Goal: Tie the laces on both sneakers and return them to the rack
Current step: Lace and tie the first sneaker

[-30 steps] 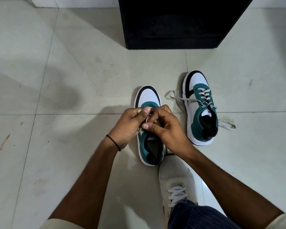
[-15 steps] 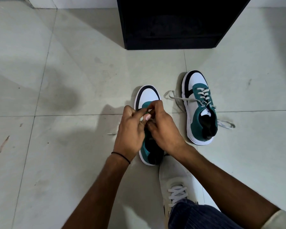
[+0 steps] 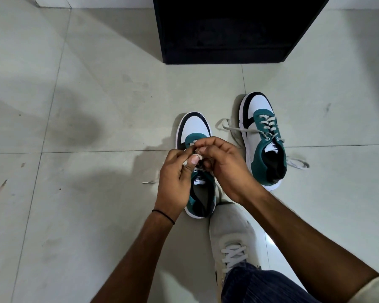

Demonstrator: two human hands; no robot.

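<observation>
- Head view: a white, black and teal lace-up sneaker, the nearer sneaker (image 3: pixel 195 127), stands on the pale tiled floor (image 3: pixel 74 106). Its heel points toward the person, likely so both hands can work over the tongue from above.
- The left hand (image 3: pixel 175 171) pinches a pale grey lace (image 3: pixel 185 163) between its thumb and curled fingers.
- The right hand (image 3: pixel 225 167) is curled over the same spot, and its fingertips nip the lace too. How the strands cross beneath them is hidden.
- One lace tip (image 3: pixel 148 182) lies loose on the floor to the left, so the knot looks unfinished.
- A matching second sneaker (image 3: pixel 263 141) stands apart to the right, with its grey untied laces (image 3: pixel 230 127) trailing out on both sides.
- The black shoe rack (image 3: pixel 228 29) stands just beyond both toes, within easy reach for putting the pair back.
- The person's own grey laced shoe (image 3: pixel 230 232) is planted just behind the nearer sneaker's heel, perhaps bracing it.
- By my reading the task is at an early stage: the first bow is in hand and neither sneaker is on the rack.
</observation>
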